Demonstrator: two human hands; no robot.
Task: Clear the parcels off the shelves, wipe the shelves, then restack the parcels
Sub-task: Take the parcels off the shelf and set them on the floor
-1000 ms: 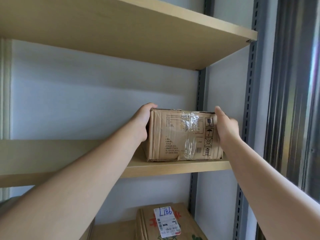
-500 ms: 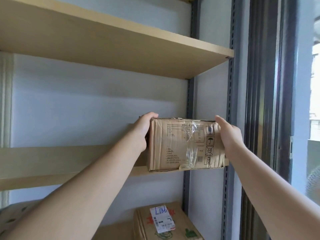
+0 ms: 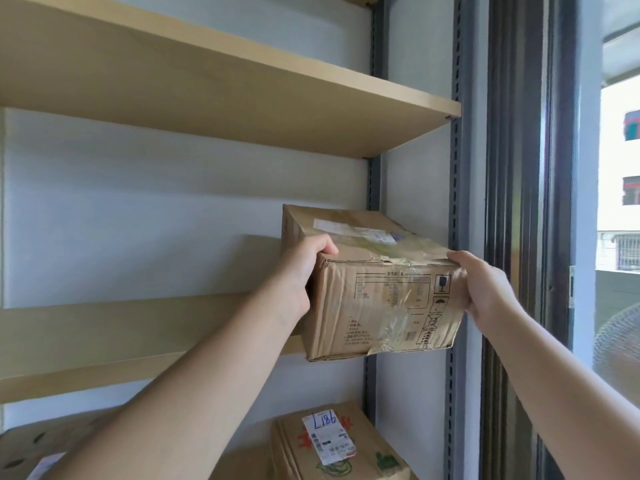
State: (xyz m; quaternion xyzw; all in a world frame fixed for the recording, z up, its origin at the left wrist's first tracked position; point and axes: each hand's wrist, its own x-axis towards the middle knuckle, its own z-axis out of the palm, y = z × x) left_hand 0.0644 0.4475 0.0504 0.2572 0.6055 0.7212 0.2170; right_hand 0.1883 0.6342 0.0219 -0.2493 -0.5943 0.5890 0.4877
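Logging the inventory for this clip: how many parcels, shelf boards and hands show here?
Parcels: 3 (held box, labelled box, box at lower left)
Shelf boards: 2 (upper, middle)
Hands: 2 (left, right)
Total: 7

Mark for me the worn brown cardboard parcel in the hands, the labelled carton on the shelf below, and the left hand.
Worn brown cardboard parcel (image 3: 384,306), head view: printed front face.
Labelled brown cardboard carton (image 3: 367,455), head view: top face beside the white label.
Left hand (image 3: 304,268), head view: back of the hand.

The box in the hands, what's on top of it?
The box has clear tape and a pale label on top, and the left hand's thumb. Its far top edge and the label's print can't be made out.
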